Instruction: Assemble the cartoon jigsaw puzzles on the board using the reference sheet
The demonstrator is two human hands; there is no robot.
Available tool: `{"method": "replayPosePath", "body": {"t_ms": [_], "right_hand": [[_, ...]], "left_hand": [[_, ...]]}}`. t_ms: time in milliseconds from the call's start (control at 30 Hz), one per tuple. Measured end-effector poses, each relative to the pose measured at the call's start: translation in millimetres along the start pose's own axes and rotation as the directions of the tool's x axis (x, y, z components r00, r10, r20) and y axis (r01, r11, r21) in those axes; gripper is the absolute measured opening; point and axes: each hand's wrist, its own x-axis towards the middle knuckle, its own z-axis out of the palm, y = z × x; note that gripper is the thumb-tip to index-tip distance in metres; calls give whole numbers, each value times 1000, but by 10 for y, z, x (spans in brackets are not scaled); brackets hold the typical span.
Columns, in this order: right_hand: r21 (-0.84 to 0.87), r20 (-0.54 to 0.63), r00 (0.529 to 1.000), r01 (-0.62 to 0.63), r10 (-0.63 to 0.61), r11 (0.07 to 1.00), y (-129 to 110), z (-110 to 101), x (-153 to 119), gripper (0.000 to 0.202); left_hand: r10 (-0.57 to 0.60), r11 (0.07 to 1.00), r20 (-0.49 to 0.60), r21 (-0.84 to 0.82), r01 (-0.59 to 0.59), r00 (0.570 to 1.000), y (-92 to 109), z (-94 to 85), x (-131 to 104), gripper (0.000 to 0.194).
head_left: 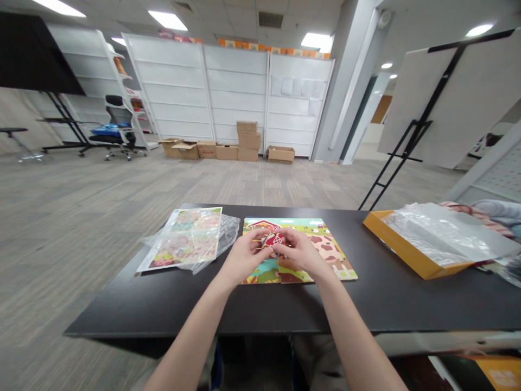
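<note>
A small red and white piece is held between my two hands, just above a colourful farm picture board. The fingers of my left hand are closed on its left side, and my right hand grips it from the right. The board shows a red barn, a spotted cow pattern and a white fence, and lies flat on the black table. My hands cover part of its middle.
Printed sheets lie with clear plastic on the left of the table. At the right stands a yellow box with plastic wrap and cloth beside it. Cardboard boxes and shelves stand across the room.
</note>
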Motion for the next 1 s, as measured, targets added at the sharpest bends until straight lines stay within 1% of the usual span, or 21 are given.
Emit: {"method": "replayPosePath", "body": {"t_ms": [67,100,133,167,200,233,267,300,333,367,400,433,467,567,600,633,667,733,833,933,1000], "right_hand": [[-11,27,999,-18,18,1000,-26,4,-5,33],[-7,26,999,-31,31,999,-32,1,-9,33],[3,16,999,-46,46,999,-34,-6,-13,35],[11,-2,998,-63,63,998,-33,-16,-16,38],[14,-26,996,-80,80,997,-32,-26,-20,40],[12,-53,994,-91,92,996,-35,-34,-23,42],[12,-77,992,-100,100,995,-44,-37,-24,43],[17,-96,990,-105,106,994,-63,-33,-24,44],[34,-109,988,-108,111,994,-91,-19,-20,44],[63,-121,986,-110,117,992,-127,6,-12,43],[99,-134,983,-112,125,989,-168,41,1,44],[133,-146,980,-113,132,985,-210,86,17,44],[165,-157,978,-110,136,980,-248,139,38,45],[222,-179,975,-88,130,971,-300,303,116,47],[231,-176,976,-87,130,969,-291,350,142,47],[232,-165,977,-92,133,968,-269,390,167,46],[216,-147,980,-100,133,971,-237,422,190,44],[124,-95,987,-115,127,986,-159,474,228,37],[-66,-13,997,-81,80,995,-60,559,277,27],[-126,46,999,-12,17,992,-35,652,327,26],[-157,43,998,54,-48,986,-60,658,349,31]], "left_hand": [[54,984,-51,174,-44,997,96,-57,-34,50],[102,953,-78,292,-75,992,153,-104,-58,48],[166,890,-124,446,-95,978,208,-165,-87,43],[236,783,-169,616,-84,957,256,-237,-117,39],[288,656,-208,754,-34,935,292,-319,-148,36],[307,525,-241,850,48,921,314,-406,-178,35],[280,399,-274,905,148,920,323,-493,-204,38],[217,293,-307,926,239,927,319,-575,-225,39],[133,223,-342,925,308,930,308,-645,-240,36],[52,190,-375,914,359,926,293,-701,-249,32],[-4,193,-395,901,388,919,277,-739,-252,29],[-34,231,-399,889,396,916,264,-758,-249,28],[-37,297,-393,874,385,919,255,-759,-243,27],[50,557,-366,783,278,929,255,-672,-216,23],[84,625,-374,741,243,924,259,-626,-208,22],[116,675,-385,706,212,916,264,-578,-202,22],[144,712,-392,679,180,909,268,-531,-197,22],[173,776,-386,620,116,906,268,-450,-190,22],[148,857,-326,514,44,934,251,-388,-181,19],[127,903,-302,429,15,945,225,-407,-174,17],[119,911,-329,412,29,937,214,-453,-173,18]]}}
